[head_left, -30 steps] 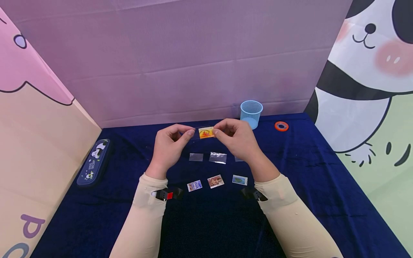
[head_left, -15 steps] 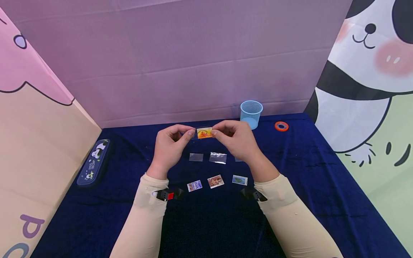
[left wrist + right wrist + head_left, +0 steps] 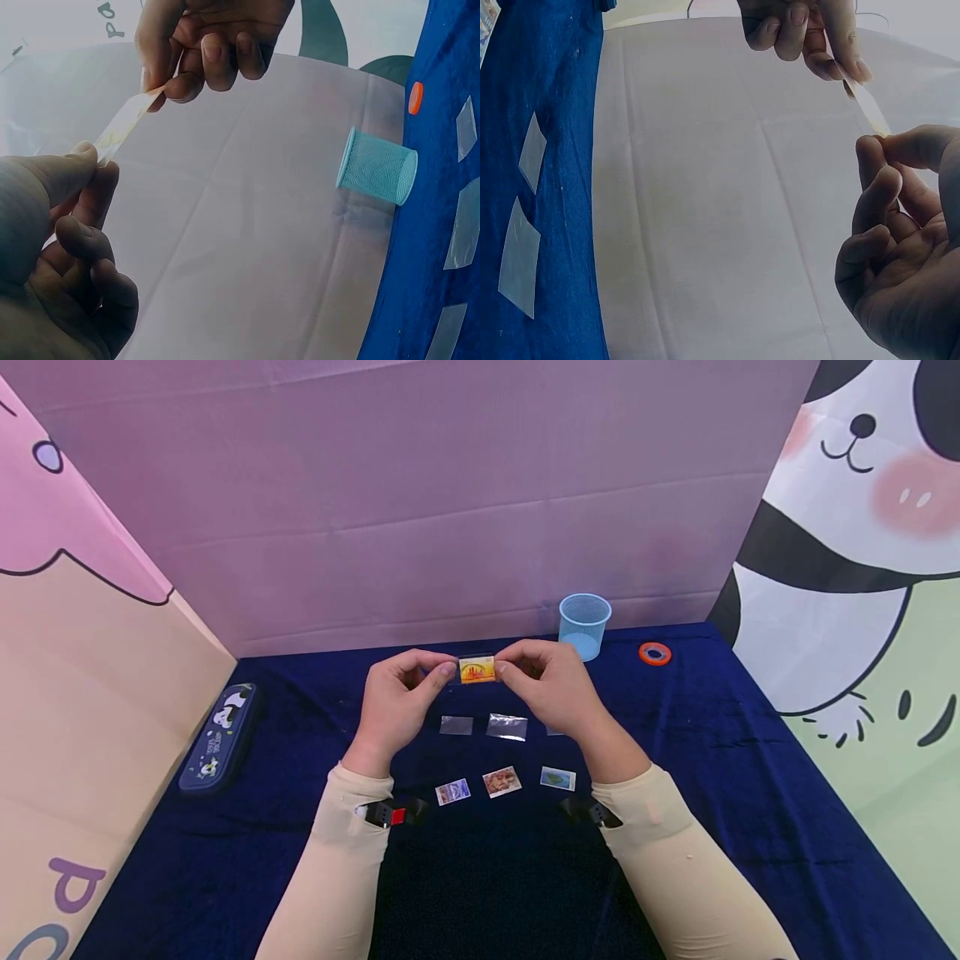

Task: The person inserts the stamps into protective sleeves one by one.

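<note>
Up above the table, a small yellow-orange stamp (image 3: 477,670) with a red skyline print overlaps a clear plastic sleeve (image 3: 467,657) in the head view. My left hand (image 3: 397,702) pinches the left end of the sleeve between thumb and index finger. At the opposite end, the thumb and index finger of my right hand (image 3: 552,687) pinch the stamp's right edge. Both wrist views show the piece edge-on, stretched between the two pinches. Below lie three more stamps: a purple-blue one (image 3: 452,792), a brown one (image 3: 501,782) and a blue-green one (image 3: 558,779).
Behind those stamps lie more clear sleeves, such as the left one (image 3: 456,726) and the shiny middle one (image 3: 507,727); my right hand partly hides another. A blue mesh cup (image 3: 584,625), an orange tape roll (image 3: 655,654) and a dark pencil case (image 3: 217,739) stand farther out.
The stamp has shifted slightly left, closer to my left fingers, so less of the clear sleeve shows between them. My left hand has edged a little right. Both pinches are kept.
</note>
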A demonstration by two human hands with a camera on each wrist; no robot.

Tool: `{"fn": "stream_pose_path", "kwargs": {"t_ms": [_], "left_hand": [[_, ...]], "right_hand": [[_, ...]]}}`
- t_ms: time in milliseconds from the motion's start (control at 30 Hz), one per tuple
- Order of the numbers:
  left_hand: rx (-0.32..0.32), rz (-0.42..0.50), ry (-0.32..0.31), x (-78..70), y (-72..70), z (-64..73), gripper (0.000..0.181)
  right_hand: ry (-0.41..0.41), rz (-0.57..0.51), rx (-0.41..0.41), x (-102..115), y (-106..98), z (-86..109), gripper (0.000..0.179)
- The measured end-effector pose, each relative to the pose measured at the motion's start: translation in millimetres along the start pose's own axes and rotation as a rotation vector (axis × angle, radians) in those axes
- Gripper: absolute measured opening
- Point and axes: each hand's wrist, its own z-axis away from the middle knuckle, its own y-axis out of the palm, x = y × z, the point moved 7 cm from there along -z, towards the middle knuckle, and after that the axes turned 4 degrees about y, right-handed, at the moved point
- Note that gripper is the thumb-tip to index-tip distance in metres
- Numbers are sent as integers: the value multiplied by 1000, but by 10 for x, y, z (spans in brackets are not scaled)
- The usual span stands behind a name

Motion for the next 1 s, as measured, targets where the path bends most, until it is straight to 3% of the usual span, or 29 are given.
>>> {"fn": "stream_pose_path", "kwargs": {"t_ms": [667,1000], "left_hand": [[40,3,8,-13,51,14,13],[31,7,13,-16,47,12,12]], "right_hand": [[11,3,-6,11,-14,17,12],[2,-1,-9,29,-19,27,10]]}}
